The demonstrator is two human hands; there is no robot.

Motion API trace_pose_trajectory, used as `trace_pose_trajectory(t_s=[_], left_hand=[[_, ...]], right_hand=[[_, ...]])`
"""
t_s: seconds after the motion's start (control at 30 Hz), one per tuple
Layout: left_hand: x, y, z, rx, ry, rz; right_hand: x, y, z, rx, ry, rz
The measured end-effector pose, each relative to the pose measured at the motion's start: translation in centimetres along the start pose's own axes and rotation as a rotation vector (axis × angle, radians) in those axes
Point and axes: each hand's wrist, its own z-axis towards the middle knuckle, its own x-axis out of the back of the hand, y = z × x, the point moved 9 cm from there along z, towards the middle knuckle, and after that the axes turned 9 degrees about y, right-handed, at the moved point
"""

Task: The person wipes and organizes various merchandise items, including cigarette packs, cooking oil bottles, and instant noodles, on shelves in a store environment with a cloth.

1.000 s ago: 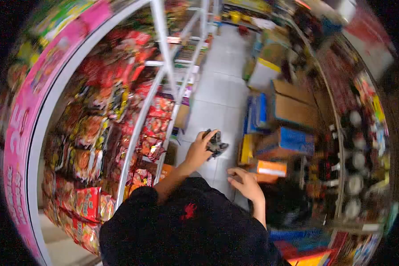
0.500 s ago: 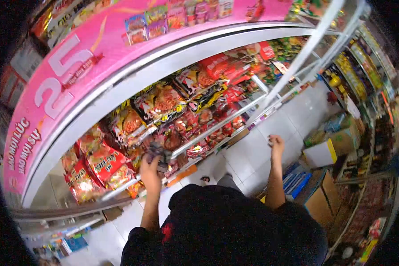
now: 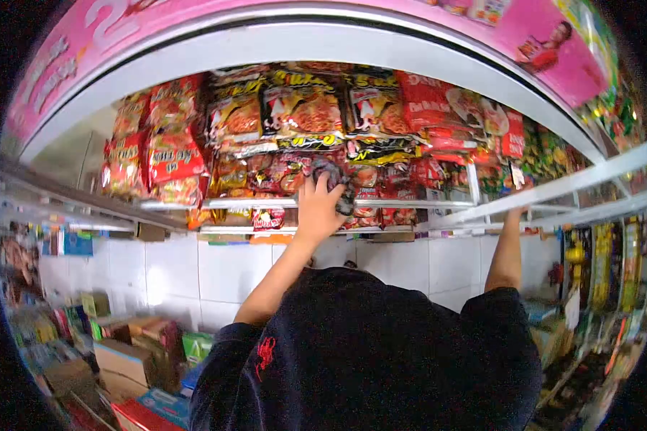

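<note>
My left hand (image 3: pixel 319 207) is closed on a crumpled dark cloth (image 3: pixel 346 201), at the front rail (image 3: pixel 266 204) of a shelf of noodle packets. Just beyond the cloth lie red packets, with black and yellow noodle packets (image 3: pixel 305 108) behind them. Far to the right, my right hand (image 3: pixel 515 210) reaches up to a white metal bar (image 3: pixel 553 191) of the rack. That bar covers most of its fingers, so its grip is hidden.
A white shelf edge (image 3: pixel 302 44) with a pink banner (image 3: pixel 172 16) runs above the packets. Behind me on the left, cardboard boxes (image 3: pixel 122 359) stand on the tiled floor (image 3: pixel 172 269). Stocked shelves (image 3: pixel 597 266) line the right side.
The view has turned, and the shelf now lies straight across in front of me. My left hand has moved right along the packets with the cloth. My right hand has gone from open air to the rack's bar.
</note>
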Motion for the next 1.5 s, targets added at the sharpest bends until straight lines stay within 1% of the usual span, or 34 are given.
trace_pose_trajectory(t_s=[0.03, 0.07, 0.1, 0.2, 0.23, 0.3, 0.33, 0.4, 0.47, 0.5, 0.53, 0.57, 0.6, 0.67, 0.7, 0.73, 0.77, 0.8, 0.83, 0.87, 0.9, 0.97, 1.0, 1.03, 1.07, 1.13, 1.17, 1.23, 1.27, 1.3, 1.37, 1.43, 1.47, 1.5], left_hand=[[0.0, -0.7, -0.2, -0.023, 0.013, 0.027], [0.0, -1.5, -0.6, -0.047, 0.022, 0.052], [1.0, -3.6, -0.9, 0.033, 0.061, 0.122], [6.6, -9.1, -2.3, 0.241, 0.256, 0.204], [8.1, -10.5, -2.9, 0.315, 0.315, 0.253], [7.8, -11.3, -3.4, 0.375, 0.323, 0.269], [6.7, -9.8, -2.6, 0.331, 0.256, 0.294], [3.4, -6.4, -1.3, 0.179, 0.102, 0.203], [0.7, -2.5, -0.8, 0.032, -0.047, 0.024], [0.2, -1.1, -0.8, -0.01, -0.108, -0.04], [0.6, -1.5, -0.5, -0.034, -0.083, -0.067], [1.0, -3.6, -0.1, -0.044, -0.026, -0.061], [1.2, -7.4, -0.1, 0.059, 0.035, -0.032], [6.3, -10.1, 0.5, 0.169, 0.157, 0.053], [6.6, -11.5, -0.1, 0.206, 0.162, 0.016], [6.2, -11.2, -0.3, 0.166, 0.122, 0.028], [5.7, -10.3, -0.6, 0.112, 0.068, 0.096], [4.9, -8.9, -0.7, 0.089, 0.011, 0.021], [4.2, -7.5, -0.9, 0.064, -0.052, -0.046], [2.9, -5.9, -1.1, 0.005, -0.139, -0.137], [1.8, -4.3, -1.2, -0.052, -0.223, -0.226], [0.1, -1.3, -1.7, 0.054, -0.446, -0.619], [0.5, 0.0, -1.8, 0.068, -0.52, -0.703], [1.2, -0.1, -1.4, 0.008, -0.376, -0.72], [1.5, -1.2, -1.2, 0.032, -0.296, -0.667], [2.6, -3.1, -0.7, 0.093, -0.161, -0.599], [2.9, -3.3, -0.8, 0.109, -0.152, -0.613], [2.6, -2.9, -1.3, 0.08, -0.198, -0.587], [2.2, -2.5, -1.7, 0.048, -0.226, -0.598], [1.7, -1.6, -2.3, -0.072, -0.251, -0.535], [-0.2, 0.8, -3.7, -0.234, -0.294, -0.494], [-3.5, 3.4, -5.7, -0.201, -0.513, -0.617], [-3.8, 6.1, -6.5, -0.318, -0.528, -0.69], [-6.2, 7.8, -8.1, -0.218, -0.732, -0.655]], right_hand=[[-1.1, -1.7, 0.6, 0.138, -0.04, -0.246], [-4.3, 0.7, 1.1, 0.053, -0.205, -0.362], [-5.5, 0.5, 1.0, -0.032, -0.37, -0.485], [-1.6, -8.1, -0.2, 0.021, -0.381, -0.142], [-2.3, -7.8, 0.1, 0.173, -0.322, -0.108], [-4.0, -2.6, -1.7, -0.055, -0.271, 0.215], [-3.3, -2.6, -3.1, -0.053, -0.275, 0.217], [0.2, -1.1, -7.4, -0.479, -0.047, 0.836], [7.3, -7.5, -8.8, -0.007, 0.003, 0.146], [10.5, -10.2, -10.4, -0.08, 0.045, 0.145], [10.3, -6.2, -12.7, -0.201, 0.052, 0.187], [10.8, -4.8, -14.9, -0.321, 0.03, 0.268], [11.1, -4.4, -17.5, -0.442, 0.014, 0.351], [12.7, -8.8, -21.8, -0.222, -0.046, 0.239], [13.4, -13.5, -23.5, -0.148, -0.14, 0.266], [12.9, -16.7, -25.8, 0.062, -0.241, 0.397], [12.2, -19.5, -28.2, -0.183, -0.394, 0.543], [12.2, -25.1, -29.4, -0.21, -0.54, 0.643], [12.1, -30.1, -30.7, -0.115, -0.595, 0.73], [12.3, -36.4, -30.5, -0.069, -0.785, 0.721], [13.2, -41.3, -30.3, 0.14, -0.764, 0.843], [14.3, -47.8, -30.0, 0.222, -0.713, 0.772], [13.7, -48.7, -30.0, 0.208, -0.679, 0.754], [12.6, -49.6, -30.4, 0.285, -0.686, 0.628], [11.8, -49.9, -30.5, 0.356, -0.694, 0.501], [11.1, -49.0, -29.0, 0.297, -0.719, 0.462], [10.7, -48.0, -28.6, 0.248, -0.772, 0.441], [11.7, -45.2, -26.6, 0.164, -0.664, 0.402], [12.0, -42.7, -25.6, 0.08, -0.658, 0.314], [12.7, -40.1, -24.8, -0.007, -0.65, 0.225], [14.7, -34.8, -24.5, -0.026, -0.512, 0.202], [16.1, -28.6, -27.1, -0.314, -0.759, 0.29], [18.1, -26.3, -28.0, -0.395, -0.721, 0.371], [20.1, -24.2, -29.3, -0.465, -0.684, 0.453]])
